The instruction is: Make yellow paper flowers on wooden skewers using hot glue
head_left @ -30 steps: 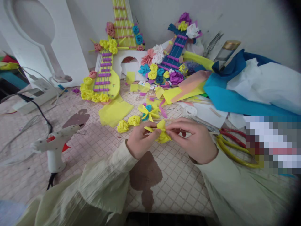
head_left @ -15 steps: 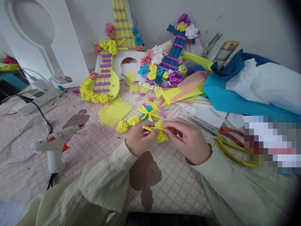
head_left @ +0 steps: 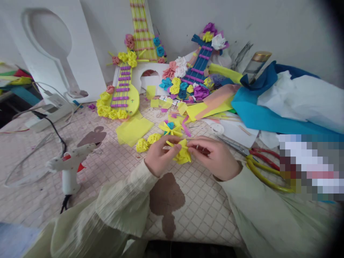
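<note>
Between my two hands is a yellow paper flower, held just above the table. My left hand is closed on its left side, thumb and fingers pinching the paper. My right hand pinches a petal at the flower's right edge with thumb and forefinger. Right behind my left hand lie two crumpled yellow paper roses. A yellow and blue paper flower sits just beyond my fingers. Flat yellow paper sheets lie farther back to the left.
A white glue gun with cables stands at left, near a power strip. Scissors with red and yellow handles lie at right, below blue paper. Decorated yellow and blue model instruments lean at the back.
The flower has turned a little in my fingers, showing more of its petals. My hands have stayed almost in place, while the view has shifted slightly left.
</note>
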A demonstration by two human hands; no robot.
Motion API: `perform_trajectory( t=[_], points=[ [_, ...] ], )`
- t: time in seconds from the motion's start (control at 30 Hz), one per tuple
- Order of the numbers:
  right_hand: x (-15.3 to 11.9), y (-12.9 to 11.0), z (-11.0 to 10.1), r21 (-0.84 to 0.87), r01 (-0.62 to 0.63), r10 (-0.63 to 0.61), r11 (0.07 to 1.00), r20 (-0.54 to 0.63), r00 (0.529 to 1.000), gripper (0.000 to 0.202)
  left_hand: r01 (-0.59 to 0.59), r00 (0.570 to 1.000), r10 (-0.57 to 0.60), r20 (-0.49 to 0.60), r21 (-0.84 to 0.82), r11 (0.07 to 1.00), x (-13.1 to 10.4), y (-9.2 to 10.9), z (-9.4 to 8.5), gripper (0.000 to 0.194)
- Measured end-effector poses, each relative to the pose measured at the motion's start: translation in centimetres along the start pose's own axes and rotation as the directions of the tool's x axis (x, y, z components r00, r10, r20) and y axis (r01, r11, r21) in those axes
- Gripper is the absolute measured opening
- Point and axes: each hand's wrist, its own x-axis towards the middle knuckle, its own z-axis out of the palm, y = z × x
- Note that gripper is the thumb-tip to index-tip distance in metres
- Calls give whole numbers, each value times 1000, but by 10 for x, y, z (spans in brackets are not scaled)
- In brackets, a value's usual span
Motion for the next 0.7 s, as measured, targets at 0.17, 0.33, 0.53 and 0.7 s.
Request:
perform_trajectory(
  t=[0.17,0.33,0.53,0.7],
  points=[
    [1,6,0,35,-43,44,998,-17,999,13,-170,927,206,-314,138,976,-14,18,-14,28],
    [0,10,1,20,-33,34,999,-36,999,13,-239,847,339,-409,278,931,-80,37,-26,27],
    [-3,14,2,-1,-1,1,1000,-45,999,11,-148,292,640,-711,627,765,-153,0,-86,43],
    [-3,12,2,5,-11,11,1000,-23,1000,13,384,579,327,-747,603,699,-161,-34,-147,46]
  ],
)
